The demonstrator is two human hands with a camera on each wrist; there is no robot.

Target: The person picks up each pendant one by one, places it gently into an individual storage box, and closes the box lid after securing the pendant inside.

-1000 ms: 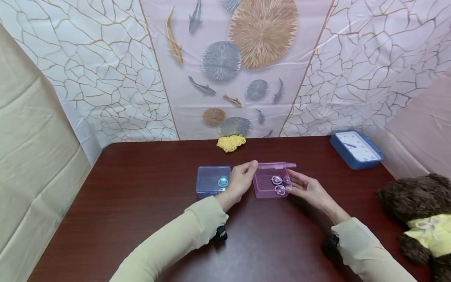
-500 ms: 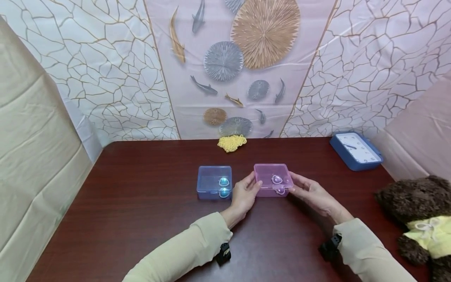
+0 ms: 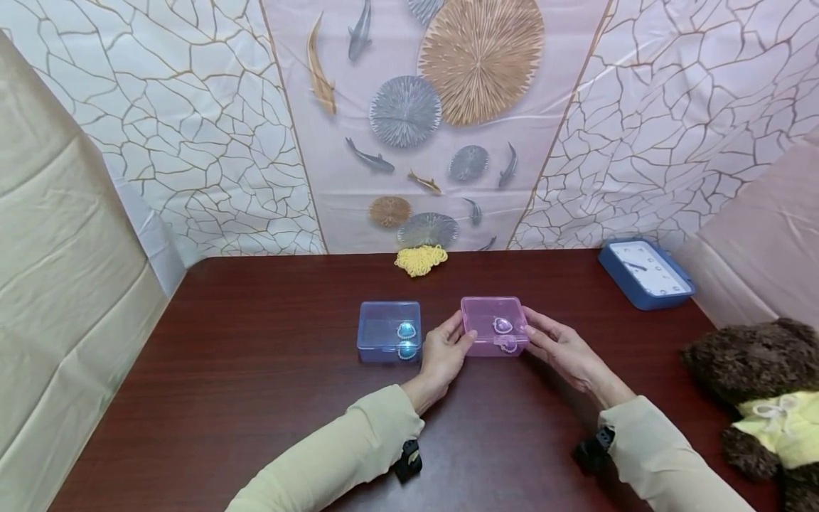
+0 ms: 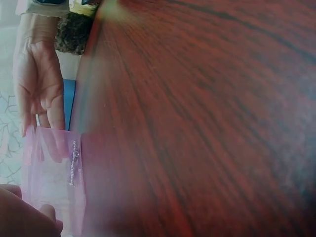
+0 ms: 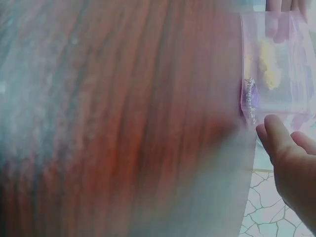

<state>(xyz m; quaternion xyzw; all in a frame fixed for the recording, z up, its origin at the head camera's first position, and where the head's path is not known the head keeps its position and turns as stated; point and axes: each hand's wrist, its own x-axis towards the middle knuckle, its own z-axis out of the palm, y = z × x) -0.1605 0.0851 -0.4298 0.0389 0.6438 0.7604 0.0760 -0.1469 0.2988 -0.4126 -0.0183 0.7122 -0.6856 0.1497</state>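
A pink see-through plastic box (image 3: 481,320) sits mid-table with its lid down. Two purple heart-shaped gems with beaded rims show through it; one purple gem (image 3: 502,326) is near the lid's middle. My left hand (image 3: 441,355) grips the box's left side, thumb at the front corner and fingers along the side. From the opposite side, my right hand (image 3: 569,350) touches the box with extended fingertips. In the right wrist view its fingers (image 5: 277,136) meet the box's end. A blue see-through box (image 3: 377,327), also lidded, stands just left, with two blue gems (image 3: 406,330) inside.
A yellow cord bundle (image 3: 420,260) lies at the table's back edge. A blue clock (image 3: 648,274) is at the back right, and a brown plush toy (image 3: 755,363) in yellow clothing lies on the right. Patterned cloth (image 3: 230,128) hangs behind the table (image 3: 256,398).
The pink box's raised lid has come down. My left hand has shifted from the lid's top edge to the box's front left corner. The right thumb has moved up slightly.
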